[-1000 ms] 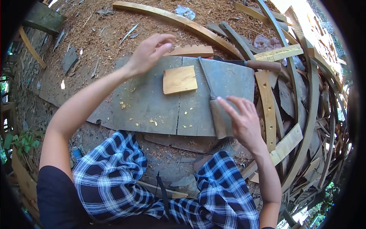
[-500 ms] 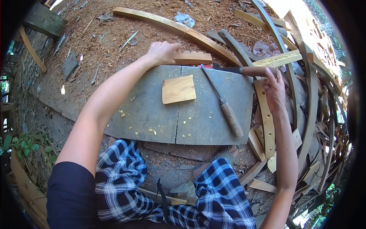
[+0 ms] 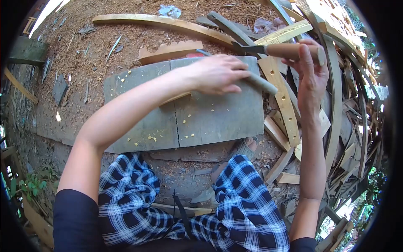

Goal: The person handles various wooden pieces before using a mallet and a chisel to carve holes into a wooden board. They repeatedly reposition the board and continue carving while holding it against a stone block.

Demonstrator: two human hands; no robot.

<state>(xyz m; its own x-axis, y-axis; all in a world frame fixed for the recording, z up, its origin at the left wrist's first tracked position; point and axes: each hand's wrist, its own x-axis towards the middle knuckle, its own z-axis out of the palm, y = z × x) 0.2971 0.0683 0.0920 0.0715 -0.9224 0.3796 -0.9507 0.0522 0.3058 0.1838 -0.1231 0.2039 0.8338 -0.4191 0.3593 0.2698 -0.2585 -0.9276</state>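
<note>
My left hand (image 3: 220, 74) is over the upper part of the grey board (image 3: 222, 122), its fingers closed round the middle of a long chisel (image 3: 263, 83). The chisel's handle sticks out to the right and its blade end to the upper left. Under my left forearm, a small wooden block (image 3: 176, 100) is mostly hidden. My right hand (image 3: 310, 71), raised at the right of the board, holds the thick wooden handle of a knife (image 3: 289, 51), whose dark blade points left. A notched wooden piece (image 3: 170, 51) lies beyond the board's far edge.
A curved wooden strip (image 3: 168, 23) lies behind the board on the wood chips. Many strips and offcuts are piled at the right, with a drilled strip (image 3: 282, 98) beside the board. Small yellow chips dot the board. My knees and a foot are below it.
My left hand has left the notched piece and moved right onto the chisel, which has shifted toward the board's far right. My right hand has lifted the knife. The view has shifted somewhat.
</note>
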